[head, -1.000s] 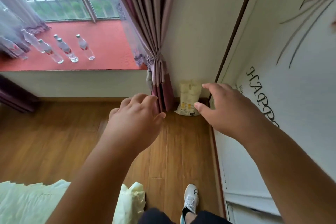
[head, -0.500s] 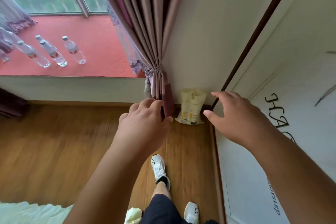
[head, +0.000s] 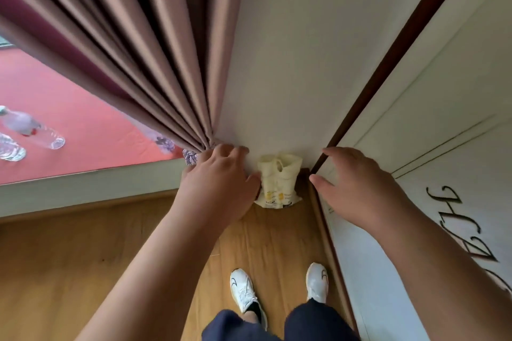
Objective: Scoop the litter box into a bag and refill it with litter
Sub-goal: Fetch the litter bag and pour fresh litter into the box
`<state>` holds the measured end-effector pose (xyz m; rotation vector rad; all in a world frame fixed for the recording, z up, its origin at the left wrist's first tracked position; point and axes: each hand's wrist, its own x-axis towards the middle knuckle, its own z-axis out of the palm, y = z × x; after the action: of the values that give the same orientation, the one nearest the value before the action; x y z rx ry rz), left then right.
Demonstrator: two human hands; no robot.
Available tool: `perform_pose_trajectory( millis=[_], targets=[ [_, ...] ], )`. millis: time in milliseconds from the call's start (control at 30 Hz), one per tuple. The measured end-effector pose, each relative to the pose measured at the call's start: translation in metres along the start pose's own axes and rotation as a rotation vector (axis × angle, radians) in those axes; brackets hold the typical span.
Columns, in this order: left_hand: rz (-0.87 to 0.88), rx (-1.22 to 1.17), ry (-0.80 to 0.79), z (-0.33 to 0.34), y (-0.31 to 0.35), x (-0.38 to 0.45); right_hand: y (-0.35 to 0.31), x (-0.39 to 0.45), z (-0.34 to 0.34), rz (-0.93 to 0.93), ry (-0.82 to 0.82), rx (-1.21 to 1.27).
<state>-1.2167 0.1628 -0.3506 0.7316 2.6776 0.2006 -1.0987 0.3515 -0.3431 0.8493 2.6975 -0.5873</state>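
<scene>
Early stage. Pale yellow bag (head: 278, 178), likely the litter, stands on the floor (head: 83, 257) in the corner against the wall. Left hand (head: 219, 183) and right hand (head: 357, 185) flank it, fingers loosely spread, holding nothing. No litter box or scoop in view; scooping and refilling both apparently left.

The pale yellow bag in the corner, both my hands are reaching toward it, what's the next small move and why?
Probably lower both hands onto the pale yellow bag and grip its top. It stands on the floor in the corner between curtain and wardrobe door. The left hand and right hand flank it, fingers open, holding nothing, so closing on it seems next.
</scene>
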Motion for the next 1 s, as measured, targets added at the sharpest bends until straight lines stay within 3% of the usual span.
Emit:
perform_pose_trajectory(
  millis=[367, 1000],
  targets=[
    [-0.068, -0.032, -0.082, 0.092, 0.008, 0.121, 0.047, 0.144, 0.057, -0.035, -0.098, -0.017],
    [-0.154, -0.108, -0.275, 0.385, -0.034, 0.333, 0.13, 0.346, 0.31, -0.144, -0.226, -0.076]
  ],
)
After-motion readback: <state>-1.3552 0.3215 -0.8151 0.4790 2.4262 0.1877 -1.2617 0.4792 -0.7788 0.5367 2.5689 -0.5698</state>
